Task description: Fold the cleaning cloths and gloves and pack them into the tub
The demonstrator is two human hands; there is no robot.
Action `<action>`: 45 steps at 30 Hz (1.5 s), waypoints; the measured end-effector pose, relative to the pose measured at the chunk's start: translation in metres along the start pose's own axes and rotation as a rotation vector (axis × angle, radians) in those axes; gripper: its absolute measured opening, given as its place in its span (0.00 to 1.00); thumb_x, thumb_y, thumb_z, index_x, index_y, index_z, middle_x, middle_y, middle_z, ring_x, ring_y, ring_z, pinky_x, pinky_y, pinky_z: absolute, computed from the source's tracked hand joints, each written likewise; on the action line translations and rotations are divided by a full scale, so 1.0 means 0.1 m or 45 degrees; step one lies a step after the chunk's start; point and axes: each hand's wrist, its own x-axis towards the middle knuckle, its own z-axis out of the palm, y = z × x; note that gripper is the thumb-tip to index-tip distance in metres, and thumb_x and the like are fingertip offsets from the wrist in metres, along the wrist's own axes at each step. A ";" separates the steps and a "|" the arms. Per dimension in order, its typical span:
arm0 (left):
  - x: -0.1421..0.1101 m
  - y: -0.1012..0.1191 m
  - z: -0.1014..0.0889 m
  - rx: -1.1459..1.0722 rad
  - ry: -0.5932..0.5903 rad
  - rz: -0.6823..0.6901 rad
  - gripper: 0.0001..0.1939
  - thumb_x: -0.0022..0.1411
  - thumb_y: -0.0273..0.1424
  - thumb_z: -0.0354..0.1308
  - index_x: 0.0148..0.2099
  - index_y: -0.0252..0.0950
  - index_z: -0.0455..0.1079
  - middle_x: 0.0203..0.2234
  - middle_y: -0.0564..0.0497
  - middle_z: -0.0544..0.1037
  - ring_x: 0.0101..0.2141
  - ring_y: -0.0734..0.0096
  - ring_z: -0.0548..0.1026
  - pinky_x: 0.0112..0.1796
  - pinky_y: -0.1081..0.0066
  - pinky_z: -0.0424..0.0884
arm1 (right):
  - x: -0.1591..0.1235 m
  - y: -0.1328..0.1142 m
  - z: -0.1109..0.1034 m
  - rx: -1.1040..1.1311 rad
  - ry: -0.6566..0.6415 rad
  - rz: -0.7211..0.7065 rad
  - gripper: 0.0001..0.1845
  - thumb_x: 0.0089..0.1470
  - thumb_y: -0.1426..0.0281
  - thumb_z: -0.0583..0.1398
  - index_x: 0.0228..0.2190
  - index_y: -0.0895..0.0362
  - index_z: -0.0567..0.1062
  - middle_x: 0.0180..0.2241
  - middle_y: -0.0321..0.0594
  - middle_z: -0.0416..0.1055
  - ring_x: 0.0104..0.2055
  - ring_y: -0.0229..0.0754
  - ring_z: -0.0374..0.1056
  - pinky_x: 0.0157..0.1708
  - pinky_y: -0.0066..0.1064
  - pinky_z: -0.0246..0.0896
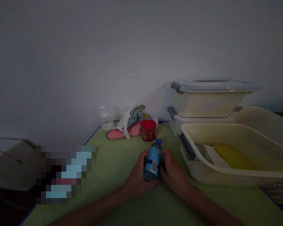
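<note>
A small plastic bottle (pixel 152 160) with a blue cap and a blue label is tilted slightly to the right above the green table. A barcode on the label faces me. My left hand (pixel 139 179) wraps around its left side and lower end, with the thumb across the base. My right hand (pixel 171 171) grips the right side, its index finger near the label's upper edge. The cap stays uncovered by either hand. Just beyond the bottle stands a red roll (pixel 148 130) with gold markings.
Pink and grey cloths (pixel 132 124) and a clear pump bottle (pixel 106 122) lie by the wall. At right are an open cream bin (pixel 226 175) holding a yellow item, stacked lidded boxes (pixel 202 103) and a perforated basket (pixel 257 117). A pixelated patch covers the table's left edge.
</note>
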 end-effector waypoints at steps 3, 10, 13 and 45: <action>-0.05 -0.01 0.00 -0.059 0.065 0.037 0.41 0.42 0.24 0.58 0.57 0.39 0.42 0.46 0.46 0.62 0.44 0.64 0.67 0.42 0.64 0.67 | -0.02 0.02 0.04 0.238 0.081 -0.177 0.15 0.51 0.78 0.48 0.41 0.56 0.52 0.33 0.43 0.69 0.33 0.42 0.68 0.33 0.35 0.63; -0.09 -0.02 0.04 0.022 0.228 0.081 0.50 0.39 0.26 0.62 0.60 0.40 0.36 0.52 0.43 0.59 0.48 0.59 0.66 0.48 0.58 0.66 | -0.04 -0.03 0.06 0.601 0.136 -0.177 0.15 0.55 0.70 0.50 0.45 0.55 0.55 0.43 0.47 0.69 0.41 0.42 0.68 0.40 0.39 0.66; -0.10 -0.03 0.05 0.218 0.335 0.093 0.53 0.37 0.26 0.63 0.61 0.37 0.36 0.52 0.40 0.57 0.52 0.53 0.62 0.52 0.53 0.61 | -0.03 -0.04 0.07 0.807 0.093 -0.148 0.20 0.57 0.64 0.50 0.50 0.54 0.57 0.46 0.46 0.69 0.47 0.43 0.67 0.47 0.41 0.63; -0.14 0.00 0.01 -0.375 0.154 0.097 0.38 0.46 0.25 0.66 0.56 0.38 0.51 0.49 0.45 0.67 0.49 0.58 0.68 0.49 0.59 0.66 | -0.09 -0.07 0.07 0.743 0.023 -0.390 0.28 0.56 0.65 0.56 0.57 0.50 0.58 0.48 0.42 0.70 0.37 0.40 0.70 0.37 0.34 0.69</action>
